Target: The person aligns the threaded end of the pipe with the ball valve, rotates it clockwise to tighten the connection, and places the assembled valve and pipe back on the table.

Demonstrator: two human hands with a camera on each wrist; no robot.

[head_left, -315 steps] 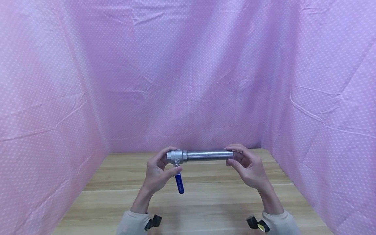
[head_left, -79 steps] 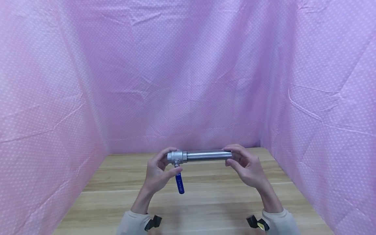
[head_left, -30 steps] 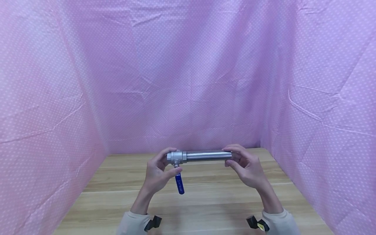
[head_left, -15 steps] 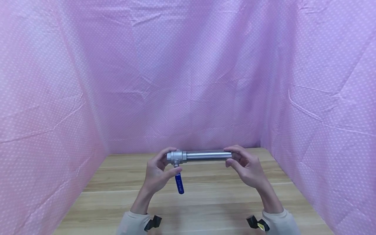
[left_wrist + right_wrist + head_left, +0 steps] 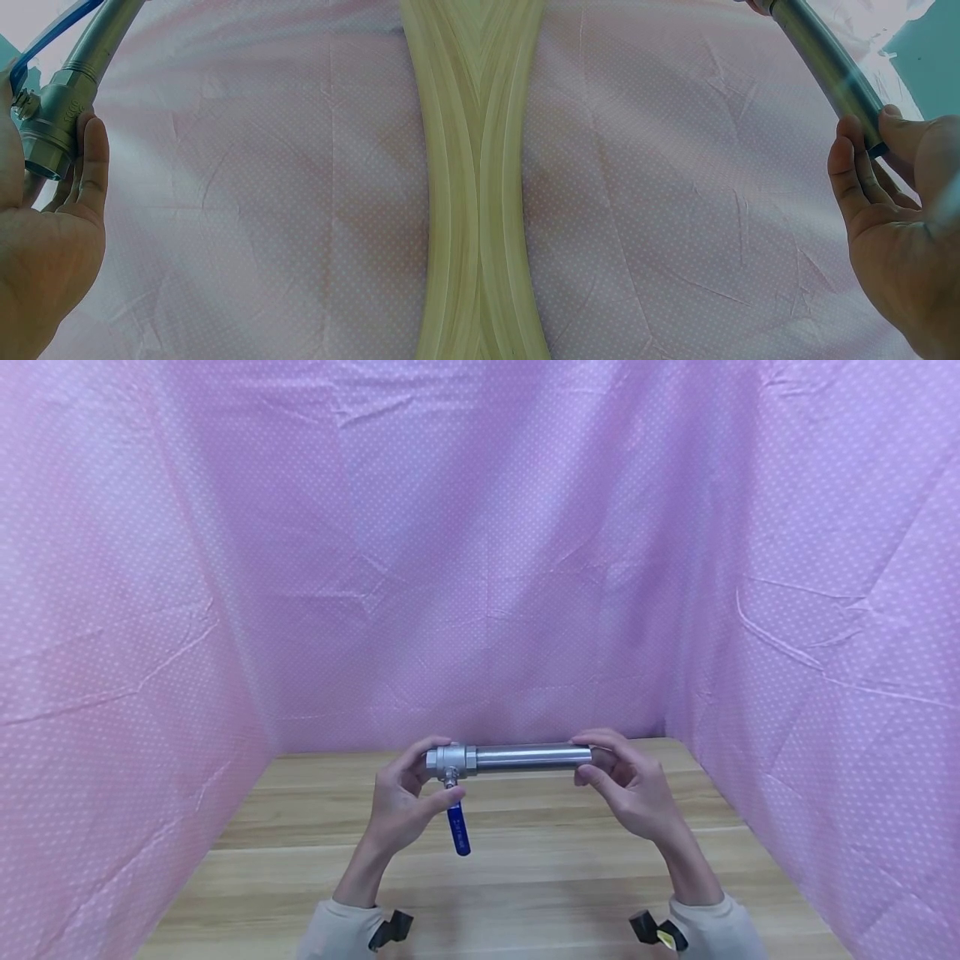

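A silver ball valve [image 5: 452, 760] with a blue lever handle [image 5: 458, 829] is joined to a straight metal pipe [image 5: 534, 757], and the two lie level, side to side, above the table. My left hand [image 5: 401, 797] holds the valve body, thumb near the base of the lever and fingers behind. In the left wrist view the valve's hexagonal open end [image 5: 46, 161] faces the palm. At the pipe's far end my right hand [image 5: 633, 789] pinches it between thumb and fingers. The right wrist view shows the fingertips [image 5: 849, 127] right at that end of the pipe [image 5: 829, 67].
Below the hands spreads a light wood-grain table [image 5: 525, 877]. Pink dotted cloth [image 5: 480, 568] hangs behind it and along both sides. A black mount sits at each wrist, beside the pale sleeves [image 5: 341, 931].
Over the earlier frames the hands, valve and pipe stay almost in place. The right hand and pipe end sit very slightly further left than in the oldest frame.
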